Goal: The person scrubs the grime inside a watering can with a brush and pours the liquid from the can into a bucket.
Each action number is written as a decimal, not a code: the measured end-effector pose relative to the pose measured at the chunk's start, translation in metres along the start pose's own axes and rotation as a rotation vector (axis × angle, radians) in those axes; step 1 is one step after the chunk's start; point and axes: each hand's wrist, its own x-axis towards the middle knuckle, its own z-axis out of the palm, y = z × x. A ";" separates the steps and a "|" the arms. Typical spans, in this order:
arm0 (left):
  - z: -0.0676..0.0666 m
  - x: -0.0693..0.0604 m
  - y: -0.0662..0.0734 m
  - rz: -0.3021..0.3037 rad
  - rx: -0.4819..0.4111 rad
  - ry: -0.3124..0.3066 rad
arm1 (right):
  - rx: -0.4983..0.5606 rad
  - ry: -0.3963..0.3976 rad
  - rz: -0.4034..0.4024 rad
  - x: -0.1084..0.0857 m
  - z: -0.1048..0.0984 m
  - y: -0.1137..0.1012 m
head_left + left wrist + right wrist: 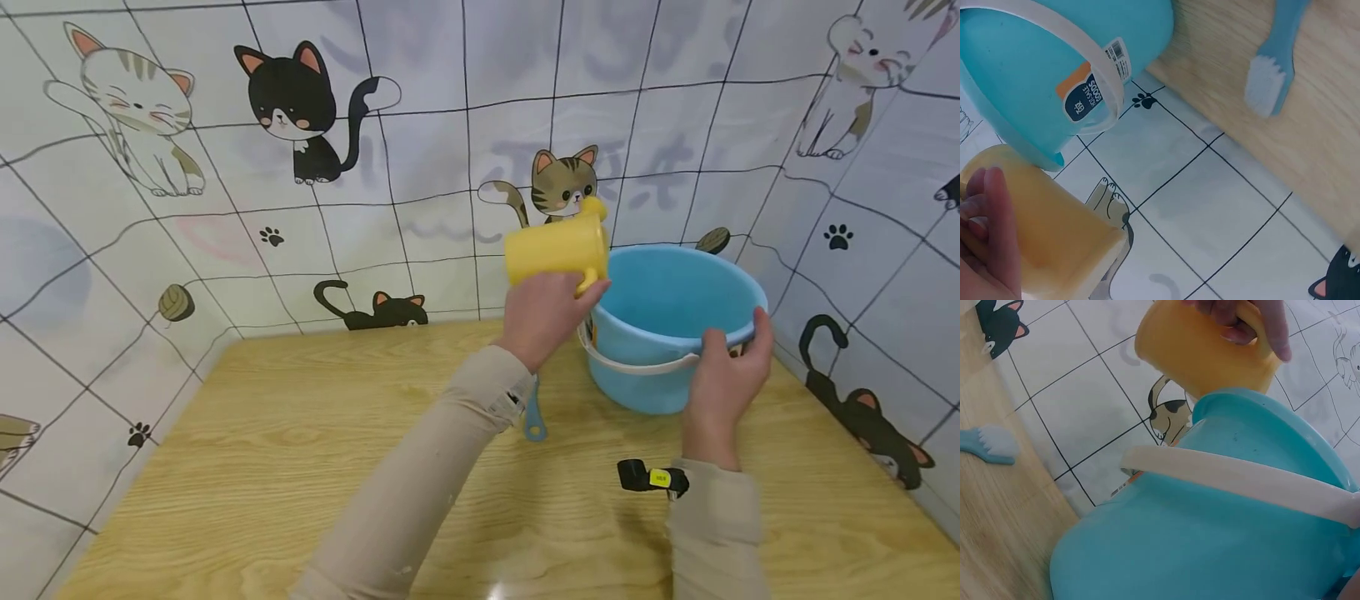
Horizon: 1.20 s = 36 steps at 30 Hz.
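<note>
My left hand (546, 315) grips the handle of a yellow plastic jug (558, 248). The jug lies tipped on its side in the air, its mouth end facing the left rim of a light blue bucket (648, 394). My right hand (726, 379) holds the bucket's near right rim, thumb and fingers on either side of it. A white carrying handle (637, 367) hangs down the bucket's front. Behind my left wrist, a blue brush (535, 421) is partly hidden; its white bristles (1265, 86) show in the left wrist view.
The bucket stands on a wood-grain table (337, 467) at the back right, close to the wall (427, 183). Cat-printed tile sheeting covers the walls on three sides. A black strap device (652, 477) is on my right wrist.
</note>
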 end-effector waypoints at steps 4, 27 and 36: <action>-0.003 0.005 0.004 0.058 0.054 0.031 | 0.025 0.007 -0.017 0.000 -0.001 0.001; -0.016 0.017 0.017 0.112 0.160 -0.046 | -0.061 0.010 -0.019 0.004 -0.001 0.005; -0.013 0.015 0.019 0.149 0.145 -0.034 | -0.050 -0.001 -0.015 0.005 -0.004 0.005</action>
